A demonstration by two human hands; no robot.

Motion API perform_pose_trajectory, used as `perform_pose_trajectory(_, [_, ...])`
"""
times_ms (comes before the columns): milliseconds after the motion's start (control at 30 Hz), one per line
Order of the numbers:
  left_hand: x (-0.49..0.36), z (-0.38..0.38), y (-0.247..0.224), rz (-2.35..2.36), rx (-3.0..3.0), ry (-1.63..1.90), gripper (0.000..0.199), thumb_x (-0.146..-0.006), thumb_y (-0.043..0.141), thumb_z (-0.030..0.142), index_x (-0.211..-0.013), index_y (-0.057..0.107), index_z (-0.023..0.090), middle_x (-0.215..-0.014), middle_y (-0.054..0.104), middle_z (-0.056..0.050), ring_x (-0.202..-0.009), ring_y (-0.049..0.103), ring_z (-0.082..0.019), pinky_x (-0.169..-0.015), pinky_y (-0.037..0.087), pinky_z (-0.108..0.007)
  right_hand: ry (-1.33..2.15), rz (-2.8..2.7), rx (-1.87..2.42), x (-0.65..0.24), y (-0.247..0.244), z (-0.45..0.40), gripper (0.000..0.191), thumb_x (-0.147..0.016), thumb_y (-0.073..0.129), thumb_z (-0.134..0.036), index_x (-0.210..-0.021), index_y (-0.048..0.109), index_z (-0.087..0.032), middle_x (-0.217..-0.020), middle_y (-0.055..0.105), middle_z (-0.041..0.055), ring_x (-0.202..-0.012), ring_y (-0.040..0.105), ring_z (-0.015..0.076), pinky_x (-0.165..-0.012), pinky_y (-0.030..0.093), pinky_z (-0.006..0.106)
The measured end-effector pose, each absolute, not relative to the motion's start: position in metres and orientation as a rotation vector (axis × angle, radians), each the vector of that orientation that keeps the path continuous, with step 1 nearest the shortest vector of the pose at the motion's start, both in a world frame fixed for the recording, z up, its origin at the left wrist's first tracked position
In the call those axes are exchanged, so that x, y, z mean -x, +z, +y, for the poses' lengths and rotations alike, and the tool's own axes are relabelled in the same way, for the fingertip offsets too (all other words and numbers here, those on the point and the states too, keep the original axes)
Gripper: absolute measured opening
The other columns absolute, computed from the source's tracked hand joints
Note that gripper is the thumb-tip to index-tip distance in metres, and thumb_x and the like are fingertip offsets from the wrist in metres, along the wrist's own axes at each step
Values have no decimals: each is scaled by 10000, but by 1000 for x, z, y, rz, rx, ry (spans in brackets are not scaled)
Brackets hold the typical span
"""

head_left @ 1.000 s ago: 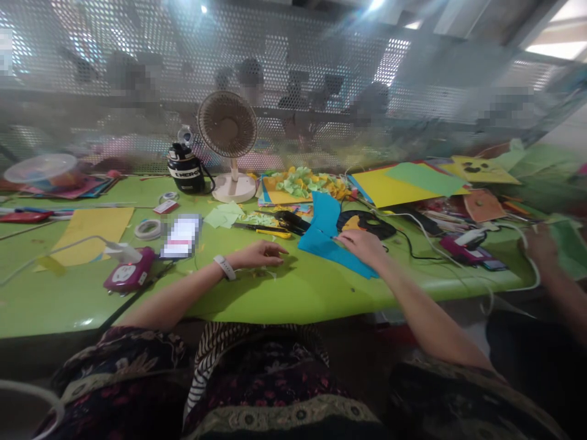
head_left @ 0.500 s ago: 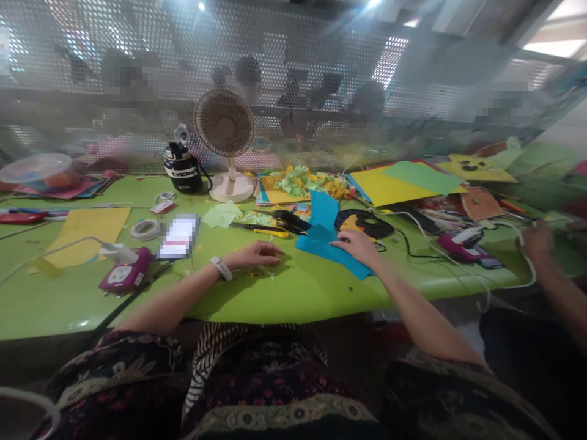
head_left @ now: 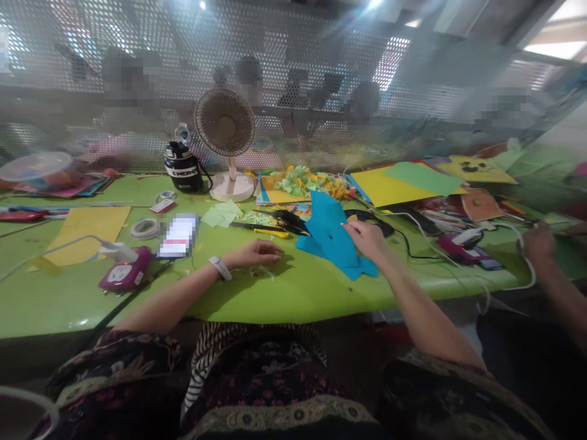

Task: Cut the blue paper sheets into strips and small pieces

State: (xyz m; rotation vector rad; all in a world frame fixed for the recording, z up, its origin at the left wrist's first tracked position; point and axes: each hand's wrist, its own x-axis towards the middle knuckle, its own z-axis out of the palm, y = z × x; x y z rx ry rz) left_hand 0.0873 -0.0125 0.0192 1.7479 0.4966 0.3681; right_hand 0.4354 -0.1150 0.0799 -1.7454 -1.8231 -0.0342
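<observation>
My right hand (head_left: 367, 239) rests on a sheet of folded blue craft paper (head_left: 328, 241), its fingertips pinching the paper's right edge. A black paper cutout (head_left: 369, 225) lies partly under the blue sheet. My left hand (head_left: 253, 254), with a white band on its wrist, lies on the green table (head_left: 302, 293) holding nothing. Its fingertips point towards a pair of black-handled scissors (head_left: 291, 222) and a yellow-handled cutter (head_left: 261, 228) beyond them.
A co-worker's hand (head_left: 539, 242) works at the right, near a white cable (head_left: 527, 263). Stacked coloured paper (head_left: 403, 183) and crumpled green-yellow paper (head_left: 298, 182) lie behind. A fan (head_left: 224, 131), black bottle (head_left: 182, 168), tape roll (head_left: 145, 228) and pink socket (head_left: 125, 272) stand left.
The blue paper has been lifted and folded over, now covering more of the black cutout. My right hand has moved slightly up and right with it. The co-worker's hand no longer holds green paper.
</observation>
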Motion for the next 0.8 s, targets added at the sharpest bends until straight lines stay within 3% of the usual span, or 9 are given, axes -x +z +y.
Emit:
perform_pose_trajectory(100, [-88, -14, 28, 532, -1639, 536, 537, -799, 824, 519, -1199, 735, 171, -1108, 777, -119, -1002, 723, -230, -910, 545, -386, 171, -1658, 1638, -409, 95, -113, 583, -917, 494, -739, -613, 425, -246, -526, 445, -19, -526, 423, 150, -554, 330, 307])
perform_pose_trajectory(200, [-88, -18, 42, 484, -1421, 704, 540, -810, 832, 498, -1234, 725, 181, -1243, 739, -142, -1175, 681, -259, -1022, 504, -415, 498, -1614, 1528, -364, 102, -103, 615, -845, 564, -792, -599, 448, -239, -534, 475, -22, -535, 442, 144, -544, 351, 296])
perform_pose_trajectory(267, [-89, -20, 50, 435, -1244, 775, 535, -799, 845, 501, -1219, 734, 189, -1237, 742, -135, -1187, 677, -253, -1038, 500, -401, 664, -1660, 1450, -331, 100, -93, 620, -820, 587, -803, -597, 497, -232, -537, 511, -15, -540, 467, 149, -544, 378, 296])
perform_pose_trajectory(433, [-87, -15, 57, 525, -875, 931, 332, -763, 899, 387, -912, 726, 146, -822, 757, -25, -715, 700, -116, -758, 568, -255, 890, -1737, 1262, -282, 79, -66, 534, -841, 622, -735, -705, 644, -219, -591, 595, -1, -549, 555, 166, -540, 474, 306])
perform_pose_trajectory(533, [-82, -10, 57, 618, -718, 1009, 212, -833, 848, 271, -860, 689, 133, -765, 740, -10, -621, 672, -94, -665, 569, -225, 715, -1747, 1196, -283, 62, -55, 427, -946, 567, -574, -1133, 727, -225, -889, 740, 74, -775, 702, 229, -712, 597, 384])
perform_pose_trajectory(600, [-79, -9, 56, 649, -635, 1051, 162, -857, 816, 211, -842, 675, 132, -744, 734, -4, -600, 669, -90, -635, 568, -210, 414, -1913, 1143, -289, 52, -50, 422, -973, 554, -409, -1348, 665, -250, -1256, 702, 141, -1131, 678, 293, -931, 583, 472])
perform_pose_trajectory(667, [-77, -10, 54, 649, -593, 1049, 141, -867, 797, 179, -829, 670, 132, -735, 734, -7, -590, 669, -92, -606, 562, -201, 169, -2112, 1088, -295, 46, -47, 437, -978, 527, -276, -1396, 652, -291, -1520, 540, 130, -1403, 501, 322, -1117, 467, 549])
perform_pose_trajectory(800, [-77, -13, 50, 624, -613, 984, 113, -861, 786, 146, -836, 678, 130, -761, 745, -26, -613, 686, -103, -621, 570, -206, 61, -2293, 942, -294, 42, -51, 372, -1009, 493, -235, -1243, 758, -351, -1633, 425, 36, -1528, 330, 304, -1224, 330, 580])
